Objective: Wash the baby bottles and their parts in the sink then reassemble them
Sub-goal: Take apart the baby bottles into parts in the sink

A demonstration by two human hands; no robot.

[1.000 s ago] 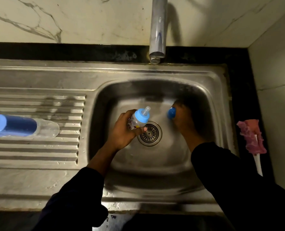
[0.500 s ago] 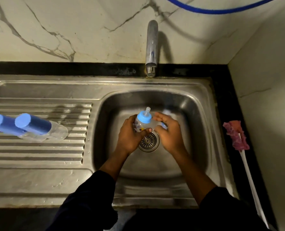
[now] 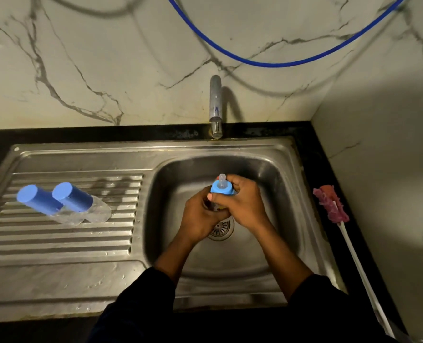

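Head view is showing two dark sleeves (image 3: 143, 305) reaching into the stainless sink basin (image 3: 156, 206), and the change is sitting in the right hand (image 3: 245, 206). A second ago it was working alone at the far right of the basin. Now it is closing over the baby bottle (image 3: 221, 189) from the right, fingers curling round the blue screw collar. The left hand (image 3: 200, 219) is wrapping the bottle's body from the left, holding it upright just above the drain (image 3: 221, 227). My reading is that the collar is being tightened, so this bottle is nearing reassembly; whether the right hand is also hiding a cap, I cannot tell.

The collar is looking like smooth hard plastic, the teat (image 3: 222, 179) soft, translucent and narrow. To the left, on the ribbed steel drainboard (image 3: 57, 243), two capped bottles (image 3: 76, 199) are lying side by side, with matte blue cylindrical caps and clear bodies. To the right, a bottle brush (image 3: 330, 203) with a shaggy pink head and thin white handle is lying on the black tabletop (image 3: 312, 167). Farther off, a dull metal faucet (image 3: 215, 102) is showing no water, and a blue hose (image 3: 267, 63) is sagging across the veined marble wall (image 3: 106, 70).
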